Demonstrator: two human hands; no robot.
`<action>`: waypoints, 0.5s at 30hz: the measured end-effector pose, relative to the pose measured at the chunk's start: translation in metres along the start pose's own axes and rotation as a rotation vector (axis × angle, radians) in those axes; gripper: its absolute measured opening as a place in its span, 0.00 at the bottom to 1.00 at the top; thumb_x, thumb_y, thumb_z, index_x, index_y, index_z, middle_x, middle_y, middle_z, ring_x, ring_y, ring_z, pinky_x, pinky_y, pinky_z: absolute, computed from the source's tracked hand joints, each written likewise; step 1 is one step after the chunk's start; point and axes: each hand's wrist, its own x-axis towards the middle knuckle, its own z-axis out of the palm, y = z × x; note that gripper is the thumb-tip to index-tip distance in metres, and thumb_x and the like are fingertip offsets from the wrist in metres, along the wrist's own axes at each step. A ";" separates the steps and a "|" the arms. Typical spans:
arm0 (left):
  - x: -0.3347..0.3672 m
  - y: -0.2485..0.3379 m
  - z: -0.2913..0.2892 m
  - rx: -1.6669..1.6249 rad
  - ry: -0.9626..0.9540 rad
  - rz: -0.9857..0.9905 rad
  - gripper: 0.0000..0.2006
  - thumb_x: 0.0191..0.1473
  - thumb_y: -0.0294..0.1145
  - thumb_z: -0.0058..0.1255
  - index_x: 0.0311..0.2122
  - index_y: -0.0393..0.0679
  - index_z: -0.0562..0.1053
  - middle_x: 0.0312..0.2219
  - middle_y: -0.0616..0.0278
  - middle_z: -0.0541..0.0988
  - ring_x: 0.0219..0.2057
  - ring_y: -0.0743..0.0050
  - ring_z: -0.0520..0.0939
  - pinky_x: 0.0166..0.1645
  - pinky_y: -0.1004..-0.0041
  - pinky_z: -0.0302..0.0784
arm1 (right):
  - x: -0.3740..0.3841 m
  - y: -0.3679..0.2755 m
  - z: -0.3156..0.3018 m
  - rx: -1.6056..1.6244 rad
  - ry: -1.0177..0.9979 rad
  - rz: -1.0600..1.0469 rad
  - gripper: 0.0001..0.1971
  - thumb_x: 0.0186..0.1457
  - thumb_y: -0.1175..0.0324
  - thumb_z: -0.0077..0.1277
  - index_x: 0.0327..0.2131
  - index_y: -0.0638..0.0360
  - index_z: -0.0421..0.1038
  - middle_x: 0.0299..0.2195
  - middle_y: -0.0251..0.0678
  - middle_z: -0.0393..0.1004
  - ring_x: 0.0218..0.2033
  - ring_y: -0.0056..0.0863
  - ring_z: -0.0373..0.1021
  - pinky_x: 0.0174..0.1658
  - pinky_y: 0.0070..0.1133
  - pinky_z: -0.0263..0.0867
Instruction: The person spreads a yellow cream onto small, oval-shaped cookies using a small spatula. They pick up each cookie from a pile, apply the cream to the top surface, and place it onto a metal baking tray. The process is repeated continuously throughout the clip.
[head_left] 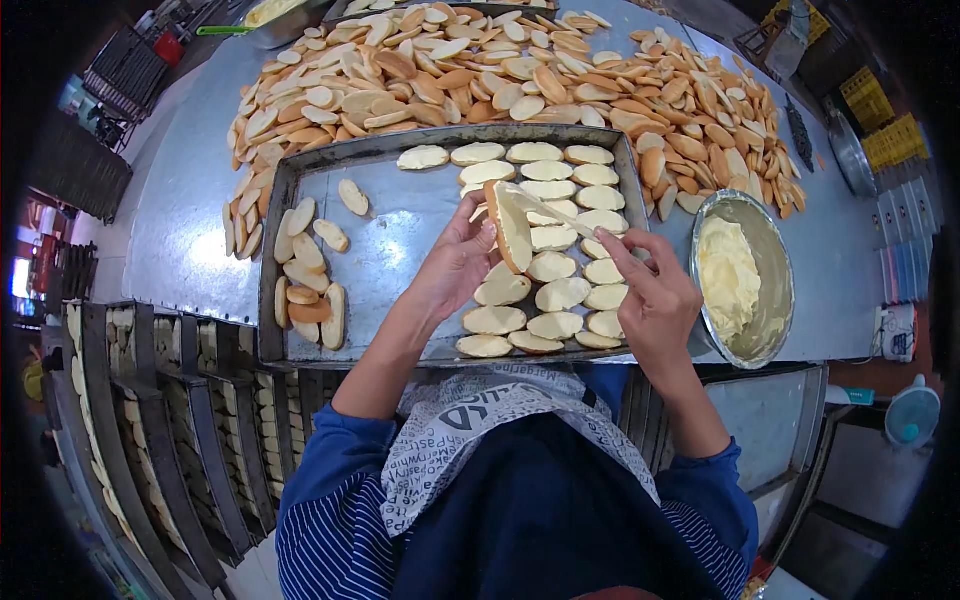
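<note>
Over the middle of a metal baking tray (375, 255), my left hand (460, 255) holds up a slice of bread (512, 228), its cut face turned to the right and coated pale yellow. My right hand (655, 295) grips a spreading knife (560, 212), whose blade reaches to the top of that slice. Rows of coated bread slices (562, 294) fill the tray's right side. Several plain slices (304, 262) lie loosely along its left side. To the right of my right hand stands a metal bowl (778, 300) with pale yellow cream (727, 275) inside.
A big heap of bread slices (430, 75) spreads behind the tray on the metal table (180, 220). At the far left back is a pan with a green handle (222, 31). Racks of filled trays (185, 430) stand below the table's left front edge.
</note>
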 end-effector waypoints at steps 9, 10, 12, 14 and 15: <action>0.004 0.010 -0.006 0.085 0.078 0.097 0.19 0.58 0.27 0.41 0.55 0.50 0.56 0.47 0.59 0.68 0.49 0.70 0.70 0.53 0.68 0.67 | 0.000 -0.014 -0.012 -0.205 -0.179 -0.253 0.28 0.32 0.81 0.48 0.42 0.45 0.75 0.34 0.27 0.70 0.22 0.25 0.67 0.24 0.23 0.62; 0.004 0.012 -0.008 0.078 0.084 0.106 0.19 0.58 0.27 0.41 0.55 0.50 0.56 0.47 0.60 0.68 0.48 0.70 0.71 0.53 0.68 0.68 | -0.002 -0.015 -0.013 -0.199 -0.197 -0.254 0.28 0.32 0.81 0.47 0.42 0.45 0.75 0.34 0.27 0.70 0.23 0.25 0.67 0.24 0.23 0.62; 0.004 0.016 -0.014 0.074 0.084 0.134 0.23 0.56 0.29 0.46 0.56 0.51 0.55 0.48 0.64 0.68 0.48 0.73 0.71 0.50 0.71 0.68 | -0.005 -0.014 -0.015 -0.186 -0.232 -0.255 0.27 0.32 0.81 0.47 0.41 0.46 0.76 0.34 0.27 0.71 0.23 0.25 0.67 0.25 0.23 0.62; 0.004 0.017 -0.021 0.037 0.078 0.135 0.26 0.55 0.31 0.48 0.57 0.52 0.55 0.49 0.66 0.68 0.48 0.74 0.71 0.49 0.73 0.69 | -0.007 -0.006 -0.015 -0.080 -0.195 -0.177 0.26 0.32 0.81 0.47 0.40 0.46 0.76 0.34 0.26 0.71 0.24 0.24 0.67 0.24 0.23 0.61; 0.003 0.017 -0.025 0.003 0.073 0.124 0.26 0.55 0.31 0.48 0.57 0.52 0.55 0.49 0.66 0.68 0.48 0.74 0.71 0.49 0.73 0.69 | -0.007 -0.004 -0.014 -0.027 -0.176 -0.139 0.26 0.32 0.81 0.47 0.40 0.46 0.76 0.34 0.26 0.71 0.24 0.24 0.67 0.24 0.23 0.60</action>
